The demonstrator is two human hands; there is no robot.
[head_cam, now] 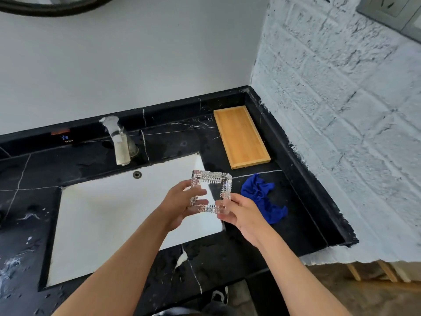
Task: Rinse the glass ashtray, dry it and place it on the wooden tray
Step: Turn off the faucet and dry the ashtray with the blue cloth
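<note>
We are holding the glass ashtray [210,192] tilted above the right edge of the white sink [102,215], our left hand [182,205] pinching its left wall and our right hand [241,215] closing on its near right corner. It is looking thick, rigid, probably heavy, breakable, and slippery if wet, so the ribbed walls are offering the best purchase. The blue cloth [262,197] is lying at three o'clock, the wooden tray [241,135] at one o'clock.

Bright, even daylight, soft faint shadows; white sink basin [102,215] nearly blown out; glare on faucet [119,142]; wide-angle bending at frame edges; brick wall [341,110] slightly soft, centre sharp
</note>
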